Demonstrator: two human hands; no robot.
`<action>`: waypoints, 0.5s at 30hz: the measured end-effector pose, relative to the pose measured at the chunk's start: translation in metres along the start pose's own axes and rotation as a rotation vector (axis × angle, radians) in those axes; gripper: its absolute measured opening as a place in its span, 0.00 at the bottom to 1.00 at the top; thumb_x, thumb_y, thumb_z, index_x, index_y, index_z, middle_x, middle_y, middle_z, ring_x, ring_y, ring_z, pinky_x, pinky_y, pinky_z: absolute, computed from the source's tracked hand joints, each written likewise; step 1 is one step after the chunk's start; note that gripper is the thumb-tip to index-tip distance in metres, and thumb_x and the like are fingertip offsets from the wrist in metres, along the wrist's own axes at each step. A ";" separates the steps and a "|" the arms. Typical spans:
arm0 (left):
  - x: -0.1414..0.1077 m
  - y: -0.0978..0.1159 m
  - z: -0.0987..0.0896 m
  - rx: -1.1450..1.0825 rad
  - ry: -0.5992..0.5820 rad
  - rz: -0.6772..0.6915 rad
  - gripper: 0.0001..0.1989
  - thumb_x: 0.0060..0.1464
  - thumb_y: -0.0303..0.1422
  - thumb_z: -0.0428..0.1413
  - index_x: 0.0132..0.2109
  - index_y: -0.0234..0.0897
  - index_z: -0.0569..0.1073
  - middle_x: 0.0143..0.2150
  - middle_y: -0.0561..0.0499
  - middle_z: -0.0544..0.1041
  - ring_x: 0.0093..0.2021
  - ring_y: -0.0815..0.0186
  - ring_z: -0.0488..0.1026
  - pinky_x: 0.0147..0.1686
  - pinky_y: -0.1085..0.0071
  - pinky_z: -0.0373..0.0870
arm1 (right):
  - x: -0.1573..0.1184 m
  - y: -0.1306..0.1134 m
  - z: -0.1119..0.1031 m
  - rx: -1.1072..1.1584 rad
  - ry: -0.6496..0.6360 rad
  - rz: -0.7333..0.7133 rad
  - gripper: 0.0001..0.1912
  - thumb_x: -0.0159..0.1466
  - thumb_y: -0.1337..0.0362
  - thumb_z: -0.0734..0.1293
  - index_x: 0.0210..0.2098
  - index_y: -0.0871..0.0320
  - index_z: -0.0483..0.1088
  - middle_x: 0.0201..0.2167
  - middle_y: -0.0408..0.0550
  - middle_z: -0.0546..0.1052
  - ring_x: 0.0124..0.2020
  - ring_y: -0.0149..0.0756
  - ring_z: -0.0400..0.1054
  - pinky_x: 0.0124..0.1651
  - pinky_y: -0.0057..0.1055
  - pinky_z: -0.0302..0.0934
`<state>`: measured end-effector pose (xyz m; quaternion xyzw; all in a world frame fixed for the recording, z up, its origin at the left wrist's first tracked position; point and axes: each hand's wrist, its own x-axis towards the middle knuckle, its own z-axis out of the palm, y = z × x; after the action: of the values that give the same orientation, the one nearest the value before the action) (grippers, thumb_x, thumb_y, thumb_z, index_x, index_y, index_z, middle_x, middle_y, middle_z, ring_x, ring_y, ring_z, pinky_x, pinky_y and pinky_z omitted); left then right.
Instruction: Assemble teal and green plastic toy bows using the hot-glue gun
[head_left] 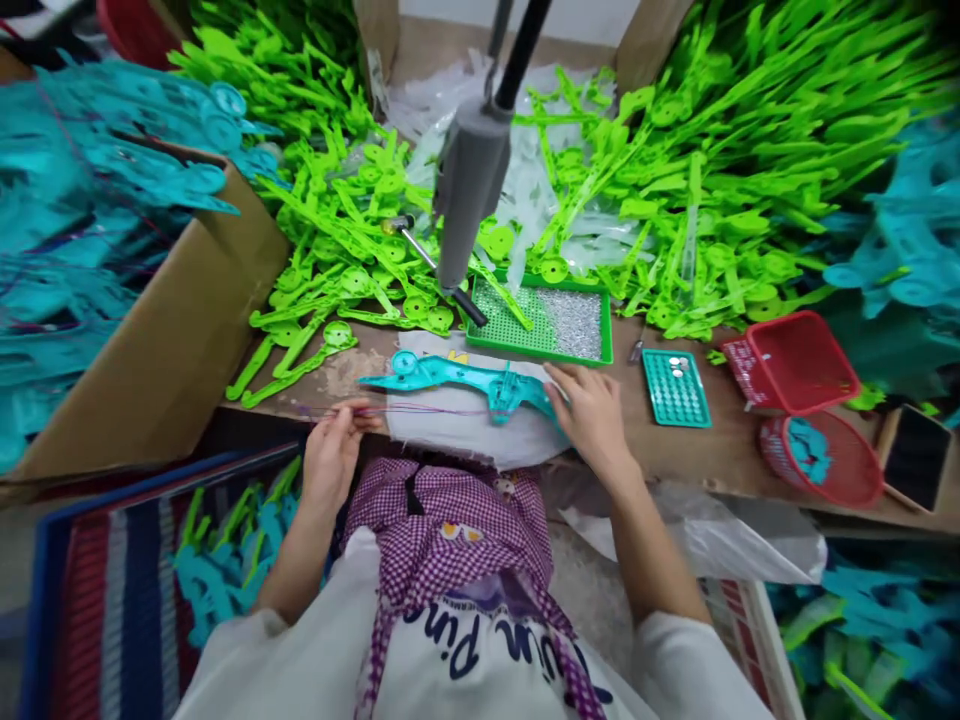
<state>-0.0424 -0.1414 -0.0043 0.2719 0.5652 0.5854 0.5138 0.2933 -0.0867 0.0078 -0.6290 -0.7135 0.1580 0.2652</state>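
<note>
A blue plastic bow-shaped piece [450,372] lies on a white cloth [427,430] at the table's front edge, a round disc near its left end. My right hand [589,410] rests on the piece's right end, thumb and fingers around it. To the left, my left hand [337,440] pinches thin purple string [420,409], which runs rightward to the middle of the blue piece. Behind the cloth sits a green tray [540,350] of small metal parts, with a screwdriver tool [472,180] hanging above it.
Bright green plastic parts [735,200] are heaped at the back. A hammer [420,248] lies behind the tray. To the right are a teal tray [675,388], red baskets [810,360] and a phone [915,460]. A cardboard box [165,330] of blue pieces stands left.
</note>
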 end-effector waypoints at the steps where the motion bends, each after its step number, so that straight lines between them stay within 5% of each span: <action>1: 0.004 0.006 0.005 0.098 -0.006 0.063 0.20 0.55 0.49 0.61 0.39 0.36 0.79 0.36 0.49 0.81 0.34 0.66 0.78 0.41 0.69 0.76 | 0.004 -0.018 0.000 0.009 0.085 -0.061 0.17 0.68 0.55 0.64 0.50 0.54 0.78 0.45 0.55 0.81 0.48 0.47 0.74 0.53 0.48 0.66; 3: 0.011 0.017 0.023 0.333 -0.121 0.166 0.20 0.61 0.49 0.56 0.38 0.35 0.79 0.37 0.48 0.81 0.36 0.64 0.78 0.42 0.68 0.74 | 0.007 -0.058 0.001 0.148 0.140 -0.183 0.16 0.70 0.55 0.63 0.51 0.51 0.77 0.46 0.52 0.81 0.49 0.43 0.74 0.53 0.44 0.67; 7: 0.024 0.037 0.074 0.706 -0.540 0.392 0.20 0.66 0.44 0.50 0.34 0.37 0.78 0.37 0.46 0.81 0.44 0.58 0.77 0.50 0.62 0.72 | 0.020 -0.118 0.017 0.387 0.035 -0.334 0.19 0.70 0.51 0.64 0.55 0.50 0.74 0.51 0.50 0.79 0.53 0.40 0.72 0.55 0.42 0.68; 11: 0.032 0.040 0.109 0.725 -0.712 0.507 0.16 0.68 0.38 0.49 0.39 0.36 0.78 0.42 0.44 0.81 0.46 0.58 0.77 0.50 0.62 0.72 | 0.039 -0.119 0.030 0.580 0.103 -0.244 0.14 0.71 0.55 0.62 0.40 0.53 0.79 0.38 0.46 0.81 0.42 0.34 0.75 0.47 0.36 0.70; 15: 0.035 0.022 0.115 0.466 -0.707 0.492 0.14 0.63 0.43 0.57 0.40 0.37 0.80 0.42 0.45 0.81 0.47 0.60 0.77 0.51 0.63 0.73 | 0.033 -0.098 0.025 0.656 0.171 -0.129 0.13 0.69 0.56 0.65 0.33 0.54 0.77 0.33 0.44 0.79 0.37 0.33 0.74 0.43 0.35 0.70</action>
<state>0.0431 -0.0622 0.0321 0.6874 0.3910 0.4190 0.4461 0.1970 -0.0676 0.0480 -0.4747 -0.6381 0.3087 0.5217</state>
